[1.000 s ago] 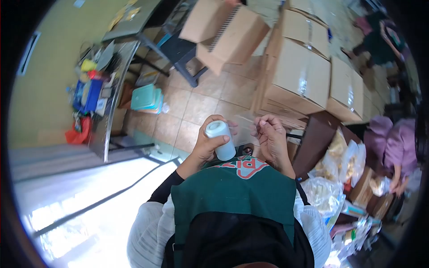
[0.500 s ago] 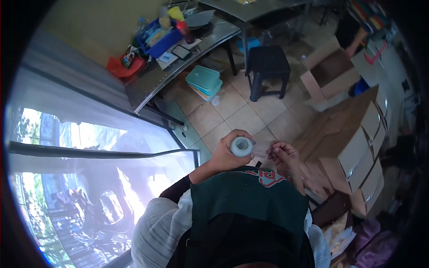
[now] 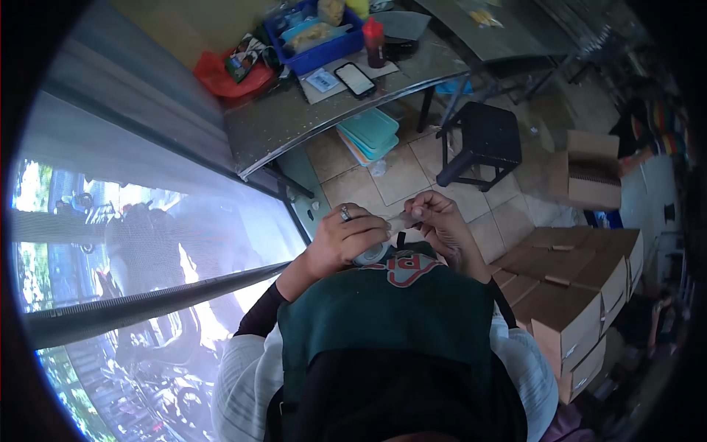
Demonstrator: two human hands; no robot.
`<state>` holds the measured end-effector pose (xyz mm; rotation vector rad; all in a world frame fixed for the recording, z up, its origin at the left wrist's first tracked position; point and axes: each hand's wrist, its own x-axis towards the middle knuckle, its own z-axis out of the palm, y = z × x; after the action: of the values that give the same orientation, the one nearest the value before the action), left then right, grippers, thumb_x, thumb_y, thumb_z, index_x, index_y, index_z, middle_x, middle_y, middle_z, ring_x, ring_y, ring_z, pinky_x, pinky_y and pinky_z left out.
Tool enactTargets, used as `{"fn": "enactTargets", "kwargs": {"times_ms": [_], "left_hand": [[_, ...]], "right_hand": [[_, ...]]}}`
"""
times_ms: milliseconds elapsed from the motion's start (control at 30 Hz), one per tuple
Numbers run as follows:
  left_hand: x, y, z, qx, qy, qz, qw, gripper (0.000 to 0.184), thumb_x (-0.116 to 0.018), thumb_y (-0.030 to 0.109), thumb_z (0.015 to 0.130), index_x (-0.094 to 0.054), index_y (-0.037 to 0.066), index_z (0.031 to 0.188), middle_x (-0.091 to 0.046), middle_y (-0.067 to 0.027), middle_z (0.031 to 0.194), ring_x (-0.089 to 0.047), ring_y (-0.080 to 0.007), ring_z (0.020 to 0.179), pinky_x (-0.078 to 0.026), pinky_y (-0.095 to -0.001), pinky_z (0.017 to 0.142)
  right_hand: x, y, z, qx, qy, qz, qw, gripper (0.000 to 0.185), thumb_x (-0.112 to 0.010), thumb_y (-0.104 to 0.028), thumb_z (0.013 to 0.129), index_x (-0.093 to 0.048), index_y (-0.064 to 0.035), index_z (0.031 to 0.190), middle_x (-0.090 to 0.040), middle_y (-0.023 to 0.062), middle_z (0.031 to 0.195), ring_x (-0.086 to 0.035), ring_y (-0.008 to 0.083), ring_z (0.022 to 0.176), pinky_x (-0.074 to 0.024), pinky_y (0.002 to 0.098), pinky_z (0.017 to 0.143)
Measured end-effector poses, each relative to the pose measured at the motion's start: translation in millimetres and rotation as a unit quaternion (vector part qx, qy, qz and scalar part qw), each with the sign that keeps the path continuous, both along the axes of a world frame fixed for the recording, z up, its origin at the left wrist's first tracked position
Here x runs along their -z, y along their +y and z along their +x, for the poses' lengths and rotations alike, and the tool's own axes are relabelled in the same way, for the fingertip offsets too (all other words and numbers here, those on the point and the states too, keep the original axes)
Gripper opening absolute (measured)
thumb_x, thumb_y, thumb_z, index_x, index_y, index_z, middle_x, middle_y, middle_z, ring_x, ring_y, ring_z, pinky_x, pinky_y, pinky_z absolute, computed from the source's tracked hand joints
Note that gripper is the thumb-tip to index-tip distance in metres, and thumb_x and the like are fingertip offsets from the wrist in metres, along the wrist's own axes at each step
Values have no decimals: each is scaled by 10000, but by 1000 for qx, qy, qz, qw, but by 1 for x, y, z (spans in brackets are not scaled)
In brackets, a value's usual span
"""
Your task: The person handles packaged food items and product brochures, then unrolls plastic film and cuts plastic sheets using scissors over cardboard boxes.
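Observation:
My left hand (image 3: 345, 237), with a ring on one finger, is closed around a pale roll of tape (image 3: 373, 255) close to my chest. The fingers cover much of the roll, which shows below them. Right beside it, my right hand (image 3: 440, 225) pinches a thin translucent strip of tape (image 3: 403, 219) that spans the short gap between the hands. Both hands are just above the dark green apron (image 3: 383, 302) I wear.
Stacked cardboard boxes (image 3: 567, 295) stand at my right, with an open carton (image 3: 589, 173) beyond. Ahead are a black stool (image 3: 486, 136), turquoise lids (image 3: 370, 131) on the floor, and a table (image 3: 272, 132) bearing a blue basket (image 3: 324, 57) and phone (image 3: 356, 79). Mesh screening (image 3: 169, 243) is at left.
My right hand has moved left and up to meet my left hand, and a strip now shows between them. The left hand has turned the roll downward. The view has shifted.

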<state>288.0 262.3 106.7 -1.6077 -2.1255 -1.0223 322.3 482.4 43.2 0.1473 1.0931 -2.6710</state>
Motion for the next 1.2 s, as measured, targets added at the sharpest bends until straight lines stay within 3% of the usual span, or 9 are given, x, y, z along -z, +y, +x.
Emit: {"fn": "enactTargets", "kwargs": {"times_ms": [133,233,333,533,633,933,1200], "left_hand": [[-7,-22,-33,-54,-37,20,998,303,-599,221,685,-558,107,963,-627,-55,965,-602,-227,842,-467,-352,721],[12,-42,-63,-105,35,-21,994,279,-574,200,713,-566,112,977,-604,-53,1014,-596,-228,889,-457,-376,757],[-9,-57,-91,-164,67,-30,984,234,-558,217,774,-562,96,974,-603,-57,973,-588,-222,885,-449,-383,748],[-18,-48,-130,-353,111,-61,927,205,-529,247,792,-545,117,949,-591,-23,934,-566,-180,794,-423,-365,713],[-12,-41,-137,-425,120,-86,893,216,-534,246,778,-545,128,958,-586,-10,936,-562,-173,801,-422,-365,718],[-5,-30,-106,-579,85,-209,783,213,-518,248,759,-509,168,956,-523,24,879,-533,-151,786,-416,-340,759],[8,-21,-64,-674,96,-272,680,164,-506,229,755,-482,182,910,-485,41,858,-521,-98,739,-405,-295,689]], "right_hand": [[-7,-15,-64,-57,-1,28,998,212,-650,38,751,-498,-61,861,-579,74,852,-586,162,800,-487,270,710],[-4,-31,-120,-108,-20,50,993,248,-640,69,731,-455,-61,832,-558,66,835,-581,154,802,-486,270,722],[1,-54,-184,-211,-44,66,974,224,-641,20,742,-449,-51,833,-527,46,809,-538,124,706,-485,260,678],[-28,-86,-305,-364,-10,103,926,251,-591,100,739,-452,-71,858,-580,81,807,-573,128,687,-491,240,625],[-27,-109,-336,-435,-29,106,894,241,-594,69,746,-444,-81,861,-564,80,765,-547,134,634,-461,242,556],[-19,-177,-342,-583,-40,158,796,232,-589,80,731,-446,-55,855,-587,104,750,-586,168,647,-505,292,605],[-10,-223,-297,-691,12,214,691,230,-587,60,761,-435,-57,887,-554,91,765,-557,163,630,-494,317,577]]}}
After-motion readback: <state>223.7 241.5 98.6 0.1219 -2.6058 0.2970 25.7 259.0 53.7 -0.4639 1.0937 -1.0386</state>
